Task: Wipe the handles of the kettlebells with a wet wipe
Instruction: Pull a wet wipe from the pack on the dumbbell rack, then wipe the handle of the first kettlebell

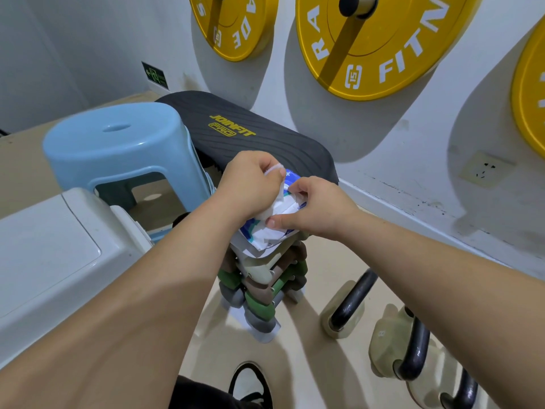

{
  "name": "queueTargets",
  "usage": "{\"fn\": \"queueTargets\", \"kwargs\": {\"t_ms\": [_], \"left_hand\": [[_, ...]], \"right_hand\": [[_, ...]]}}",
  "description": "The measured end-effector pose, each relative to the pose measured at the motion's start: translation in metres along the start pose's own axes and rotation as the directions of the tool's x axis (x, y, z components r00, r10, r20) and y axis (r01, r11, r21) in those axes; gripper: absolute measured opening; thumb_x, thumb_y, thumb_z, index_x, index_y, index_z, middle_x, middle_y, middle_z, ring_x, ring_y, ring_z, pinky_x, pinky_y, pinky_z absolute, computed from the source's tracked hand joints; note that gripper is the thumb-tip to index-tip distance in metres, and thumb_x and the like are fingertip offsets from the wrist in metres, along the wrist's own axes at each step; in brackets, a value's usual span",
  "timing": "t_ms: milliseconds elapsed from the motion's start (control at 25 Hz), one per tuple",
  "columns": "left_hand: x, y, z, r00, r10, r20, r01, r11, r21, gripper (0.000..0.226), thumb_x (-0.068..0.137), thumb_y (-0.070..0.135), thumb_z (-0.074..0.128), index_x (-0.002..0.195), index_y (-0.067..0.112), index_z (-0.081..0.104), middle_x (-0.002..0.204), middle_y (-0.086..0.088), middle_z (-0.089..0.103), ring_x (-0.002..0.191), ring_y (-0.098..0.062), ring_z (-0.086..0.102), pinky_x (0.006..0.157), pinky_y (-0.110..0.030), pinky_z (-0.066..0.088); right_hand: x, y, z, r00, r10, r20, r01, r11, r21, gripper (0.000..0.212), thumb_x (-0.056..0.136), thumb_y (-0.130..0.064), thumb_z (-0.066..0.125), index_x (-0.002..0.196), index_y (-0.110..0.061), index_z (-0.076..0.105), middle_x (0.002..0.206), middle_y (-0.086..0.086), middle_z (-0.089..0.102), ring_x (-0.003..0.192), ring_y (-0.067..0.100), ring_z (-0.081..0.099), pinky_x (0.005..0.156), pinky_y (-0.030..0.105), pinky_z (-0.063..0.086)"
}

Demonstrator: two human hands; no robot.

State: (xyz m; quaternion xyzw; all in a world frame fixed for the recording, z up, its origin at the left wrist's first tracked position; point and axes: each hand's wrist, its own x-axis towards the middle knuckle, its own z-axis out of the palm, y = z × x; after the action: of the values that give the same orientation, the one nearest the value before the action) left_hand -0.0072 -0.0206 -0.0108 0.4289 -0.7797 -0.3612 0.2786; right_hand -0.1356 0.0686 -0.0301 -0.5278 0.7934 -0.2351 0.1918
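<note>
pack: soft wipe pack (259, 240), white film with blue print, right above the dumbbell stack; can't tell if it bears on it.
contents: wet wipe (269, 212), white, crumpled, partway out of the pack's opening.
left hand (247, 184): fingers curled tight round the wipe's upper end. A bit of white pokes out above the knuckles.
right hand (318, 211): thumb and forefinger pinch the pack's edge.
kettlebells (386, 343): on the floor lower right, well apart from both hands. Three in view, with cream, faceted, matt bodies.
handles (352, 299): black, smooth, thick loops. No hand or wipe on them.
dumbbell stack (265, 290): hex ends, matt coating, in green, brown, grey and cream, tiered on a small rack below the hands.
stool (118, 143): pale blue moulded plastic with a round top and a finger hole, left of the hands.
pad (250, 134): black, ribbed, rounded corners, yellow JOINFIT PRO logo, behind the hands and against the wall.
plates (368, 39): yellow discs with white lettering, hung on wall pegs.
casing (44, 246): glossy white plastic with rounded edges, at the left edge.
floor (324, 276): beige, smooth.
</note>
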Motion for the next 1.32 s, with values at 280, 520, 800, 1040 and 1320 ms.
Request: {"fn": "queueTargets", "kwargs": {"t_ms": [280, 520, 800, 1040, 1320], "left_hand": [[-0.002, 0.031, -0.011, 0.909, 0.073, -0.409, -0.193, 0.946, -0.260, 0.021, 0.103, 0.025, 0.051, 0.093, 0.010, 0.062, 0.077, 0.010, 0.054, 0.065, 0.004, 0.046, 0.059, -0.013, 0.041], [-0.021, 0.068, -0.014, 0.923, 0.155, -0.352, -0.276, 0.905, -0.324, 0.019, 0.103, 0.027, 0.052, 0.089, 0.016, 0.061, 0.076, 0.008, 0.053, 0.068, 0.003, 0.047, 0.066, -0.020, 0.045], [-0.044, 0.089, 0.014, 0.941, 0.027, 0.337, 0.195, 0.769, -0.609, 0.022, 0.105, 0.030, 0.051, 0.090, 0.020, 0.064, 0.082, -0.006, 0.067, 0.077, -0.021, 0.064, 0.073, -0.037, 0.054], [-0.064, 0.101, 0.048, 0.899, 0.100, 0.426, 0.152, 0.842, -0.517, 0.016, 0.101, 0.025, 0.059, 0.098, 0.013, 0.070, 0.082, -0.006, 0.070, 0.074, -0.020, 0.065, 0.069, -0.032, 0.053], [-0.084, 0.082, 0.101, 0.680, -0.180, 0.710, 0.479, 0.843, -0.244, 0.053, 0.098, 0.063, 0.045, 0.095, 0.016, 0.068, 0.082, -0.007, 0.068, 0.065, -0.018, 0.065, 0.061, -0.029, 0.051]], "right_hand": [[0.005, 0.002, 0.001, 0.999, 0.042, 0.017, -0.043, 0.995, 0.093, 0.082, 0.046, -0.065, 0.089, 0.114, -0.026, 0.064, 0.105, -0.012, 0.057, 0.096, 0.013, 0.061, 0.078, 0.035, 0.055], [-0.007, 0.010, -0.008, 0.985, 0.019, 0.169, -0.086, 0.914, 0.397, 0.066, 0.053, -0.036, 0.094, 0.114, -0.025, 0.068, 0.111, -0.004, 0.074, 0.101, 0.019, 0.072, 0.080, 0.042, 0.064], [-0.080, 0.037, -0.084, 0.921, -0.184, 0.343, -0.149, 0.646, 0.748, 0.052, 0.067, 0.013, 0.048, 0.117, 0.007, 0.061, 0.114, 0.033, 0.062, 0.118, 0.049, 0.056, 0.112, 0.065, 0.036], [-0.134, 0.076, -0.095, 0.976, 0.105, 0.189, -0.215, 0.557, 0.802, 0.041, 0.099, -0.029, 0.060, 0.120, 0.006, 0.066, 0.110, 0.021, 0.065, 0.097, 0.033, 0.062, 0.094, 0.052, 0.057], [-0.162, 0.104, -0.090, 0.940, 0.326, 0.096, -0.222, 0.373, 0.901, 0.044, 0.104, -0.038, 0.044, 0.130, -0.009, 0.065, 0.124, 0.015, 0.072, 0.103, 0.029, 0.072, 0.079, 0.040, 0.054]]}}
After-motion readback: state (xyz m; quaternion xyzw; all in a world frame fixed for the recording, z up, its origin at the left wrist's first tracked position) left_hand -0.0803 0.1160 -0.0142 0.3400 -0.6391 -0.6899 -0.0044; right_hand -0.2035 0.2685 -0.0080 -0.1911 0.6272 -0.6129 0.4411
